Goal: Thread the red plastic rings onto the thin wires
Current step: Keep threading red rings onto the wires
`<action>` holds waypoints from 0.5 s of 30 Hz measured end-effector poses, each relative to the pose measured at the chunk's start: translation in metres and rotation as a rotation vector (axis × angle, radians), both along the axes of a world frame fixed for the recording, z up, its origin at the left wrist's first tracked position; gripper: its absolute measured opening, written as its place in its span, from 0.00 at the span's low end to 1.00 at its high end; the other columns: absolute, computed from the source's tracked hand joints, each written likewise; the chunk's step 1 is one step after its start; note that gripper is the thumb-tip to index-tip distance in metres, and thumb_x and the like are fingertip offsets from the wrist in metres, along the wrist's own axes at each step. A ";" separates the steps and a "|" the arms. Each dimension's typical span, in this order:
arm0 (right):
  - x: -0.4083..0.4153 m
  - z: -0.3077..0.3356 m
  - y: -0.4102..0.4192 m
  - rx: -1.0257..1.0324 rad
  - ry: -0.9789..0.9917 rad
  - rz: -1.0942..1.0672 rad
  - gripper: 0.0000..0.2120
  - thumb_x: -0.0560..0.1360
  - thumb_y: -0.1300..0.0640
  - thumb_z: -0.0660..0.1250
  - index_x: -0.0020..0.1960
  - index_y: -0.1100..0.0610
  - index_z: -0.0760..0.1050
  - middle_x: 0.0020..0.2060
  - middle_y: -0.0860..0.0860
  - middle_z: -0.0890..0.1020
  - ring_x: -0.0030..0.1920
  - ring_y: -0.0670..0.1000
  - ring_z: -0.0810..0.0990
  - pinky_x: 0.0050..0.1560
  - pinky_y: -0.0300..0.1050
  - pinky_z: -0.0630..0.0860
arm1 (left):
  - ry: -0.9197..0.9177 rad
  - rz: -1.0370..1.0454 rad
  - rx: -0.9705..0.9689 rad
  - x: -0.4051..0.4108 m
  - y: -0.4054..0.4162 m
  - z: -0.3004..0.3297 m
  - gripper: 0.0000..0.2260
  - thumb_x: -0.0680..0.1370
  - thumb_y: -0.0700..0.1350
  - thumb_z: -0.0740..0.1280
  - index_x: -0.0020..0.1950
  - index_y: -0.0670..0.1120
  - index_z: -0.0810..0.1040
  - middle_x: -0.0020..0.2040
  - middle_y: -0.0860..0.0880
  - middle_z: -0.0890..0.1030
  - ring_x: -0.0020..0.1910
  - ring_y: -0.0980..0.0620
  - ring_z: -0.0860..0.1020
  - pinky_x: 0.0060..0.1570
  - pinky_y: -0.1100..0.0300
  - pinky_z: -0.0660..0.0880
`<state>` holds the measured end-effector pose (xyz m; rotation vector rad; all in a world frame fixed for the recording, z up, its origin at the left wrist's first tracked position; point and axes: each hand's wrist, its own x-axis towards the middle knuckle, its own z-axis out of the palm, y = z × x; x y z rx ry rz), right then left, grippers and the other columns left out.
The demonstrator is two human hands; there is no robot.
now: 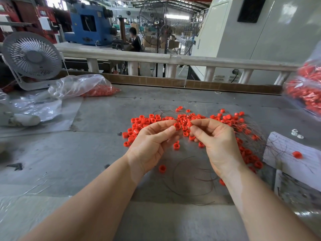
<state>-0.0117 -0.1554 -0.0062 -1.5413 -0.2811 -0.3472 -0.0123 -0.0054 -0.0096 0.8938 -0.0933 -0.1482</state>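
- Red rings [191, 119] lay loose in a wide scatter on the grey table [86, 153], most still unthreaded.
- Left hand [152, 143] pinched one ring [177, 126] betw. thumb & fingers.
- Right hand [215, 141] pinched another ring [189, 124], prob. w/ a wire end; wire too thin to confirm.
- Wires [191, 180] lay looped near the wrists, no rings visible on them.
- Judged: early, bulk left, plus full bags [305, 91] at the side.
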 end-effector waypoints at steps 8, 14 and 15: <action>0.002 -0.002 -0.001 0.007 -0.006 -0.004 0.08 0.73 0.65 0.68 0.41 0.52 0.79 0.35 0.49 0.84 0.38 0.46 0.82 0.37 0.34 0.76 | -0.006 -0.012 0.021 -0.001 -0.001 0.001 0.09 0.66 0.36 0.67 0.44 0.39 0.79 0.36 0.46 0.83 0.36 0.54 0.83 0.38 0.66 0.79; 0.003 -0.003 -0.002 -0.035 -0.020 0.000 0.13 0.71 0.65 0.70 0.39 0.47 0.83 0.37 0.48 0.85 0.38 0.46 0.82 0.40 0.35 0.76 | -0.004 -0.010 0.009 0.001 -0.001 0.000 0.09 0.65 0.36 0.67 0.44 0.39 0.79 0.36 0.46 0.83 0.36 0.54 0.83 0.38 0.66 0.79; 0.003 -0.003 -0.002 -0.040 -0.022 -0.003 0.14 0.71 0.65 0.70 0.39 0.46 0.83 0.36 0.48 0.85 0.37 0.45 0.82 0.38 0.34 0.75 | -0.005 -0.010 0.007 0.001 -0.001 0.000 0.09 0.65 0.36 0.67 0.44 0.39 0.79 0.36 0.46 0.83 0.36 0.54 0.83 0.38 0.66 0.79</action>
